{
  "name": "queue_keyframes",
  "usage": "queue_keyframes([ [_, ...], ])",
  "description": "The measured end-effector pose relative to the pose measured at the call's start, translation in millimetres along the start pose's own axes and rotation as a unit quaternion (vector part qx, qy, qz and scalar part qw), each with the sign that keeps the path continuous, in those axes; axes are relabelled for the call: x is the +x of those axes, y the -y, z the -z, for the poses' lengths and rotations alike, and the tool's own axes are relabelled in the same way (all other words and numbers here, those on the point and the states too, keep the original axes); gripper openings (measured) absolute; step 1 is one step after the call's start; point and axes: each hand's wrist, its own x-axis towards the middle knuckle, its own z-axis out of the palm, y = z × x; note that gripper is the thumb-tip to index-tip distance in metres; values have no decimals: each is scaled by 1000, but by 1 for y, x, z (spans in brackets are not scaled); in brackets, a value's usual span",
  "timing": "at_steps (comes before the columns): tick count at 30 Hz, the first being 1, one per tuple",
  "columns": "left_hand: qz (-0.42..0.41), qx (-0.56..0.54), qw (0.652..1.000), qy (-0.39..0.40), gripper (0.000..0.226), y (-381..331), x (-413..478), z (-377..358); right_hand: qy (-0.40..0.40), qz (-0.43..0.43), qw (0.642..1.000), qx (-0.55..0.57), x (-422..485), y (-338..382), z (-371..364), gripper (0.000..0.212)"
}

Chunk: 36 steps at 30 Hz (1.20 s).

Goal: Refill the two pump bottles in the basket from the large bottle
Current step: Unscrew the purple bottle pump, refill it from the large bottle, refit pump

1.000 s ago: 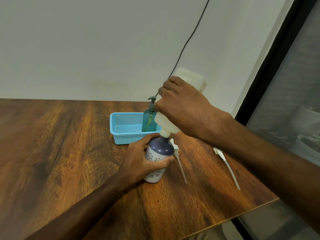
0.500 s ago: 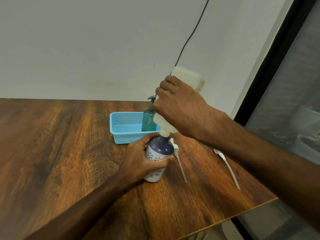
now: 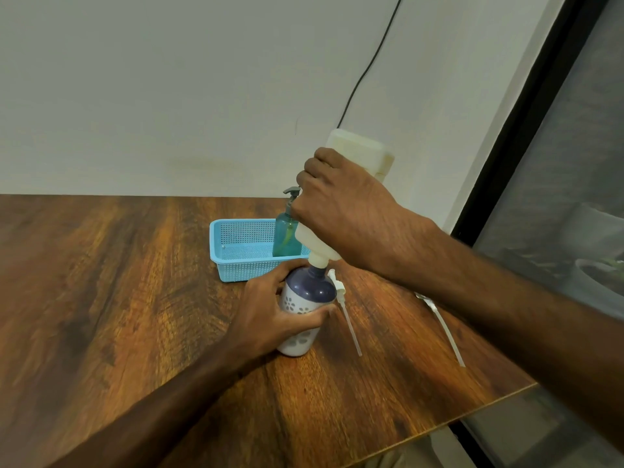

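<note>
My right hand (image 3: 341,211) grips the large cream bottle (image 3: 358,150), tipped almost upside down with its neck at the mouth of the purple-and-white flowered bottle (image 3: 304,298). My left hand (image 3: 273,315) holds that flowered bottle upright on the wooden table (image 3: 135,298). It has no pump on. A teal pump bottle (image 3: 285,236) with its pump fitted stands in the right end of the blue basket (image 3: 236,261), just behind. One white pump (image 3: 344,309) with its tube lies right of the flowered bottle; a second white pump (image 3: 442,329) lies further right, partly hidden by my right forearm.
The table's right edge (image 3: 489,407) runs diagonally close to the pumps. A black cable (image 3: 368,65) hangs down the pale wall behind. A dark window frame (image 3: 526,106) stands to the right.
The large bottle has tilted a little steeper with my right hand shifting slightly left. My left hand and the flowered bottle have stayed put.
</note>
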Motion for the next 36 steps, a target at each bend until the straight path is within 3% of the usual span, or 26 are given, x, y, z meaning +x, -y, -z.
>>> queue_keyframes([
  [6,3,-3,1000,-3,69,-3,-1,1,-1,0,1000,-4,1,1,0,34],
  [14,3,3,1000,-6,67,-2,-1,1,21,9,1000,-17,2,3,4,48],
  [21,0,3,1000,-2,69,0,0,1,13,8,1000,-13,4,4,2,41],
  [28,-1,18,1000,2,71,2,1,0,22,8,999,-21,5,6,-2,48],
  [32,-13,5,1000,1,68,0,0,1,4,11,1000,16,-1,-3,-6,36],
  [36,-16,2,1000,0,65,-3,-1,1,19,9,999,27,-3,-7,-7,45],
])
